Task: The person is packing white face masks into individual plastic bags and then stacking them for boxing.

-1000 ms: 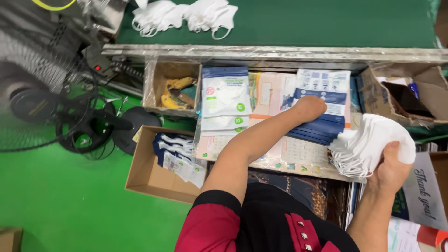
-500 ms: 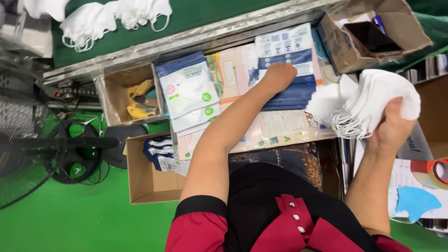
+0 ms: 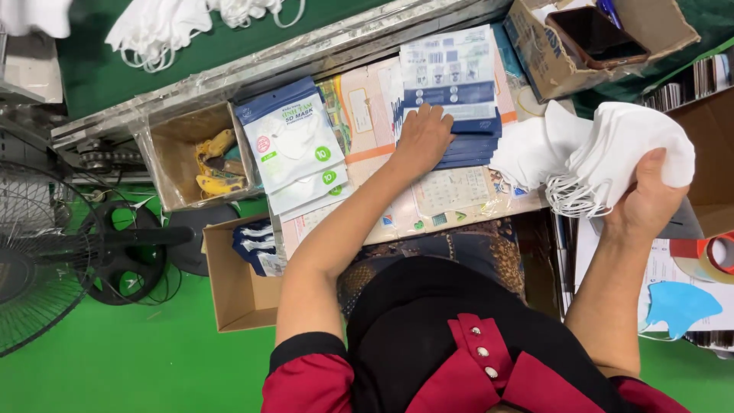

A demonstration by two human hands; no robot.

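White masks [image 3: 612, 157] in right hand [image 3: 650, 203].

You have three cardboard boxes: one upper right [image 3: 550, 53], one left of the pouches [image 3: 164, 157], one lower left [image 3: 237, 294]. Two pouch stacks [image 3: 294, 149] [image 3: 451, 84], one fan [image 3: 46, 260], one tape roll [image 3: 715, 256].

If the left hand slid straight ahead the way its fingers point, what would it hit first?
The left hand already rests on the stack of blue and white pouches; going on, it would probably just ride up over that stack.
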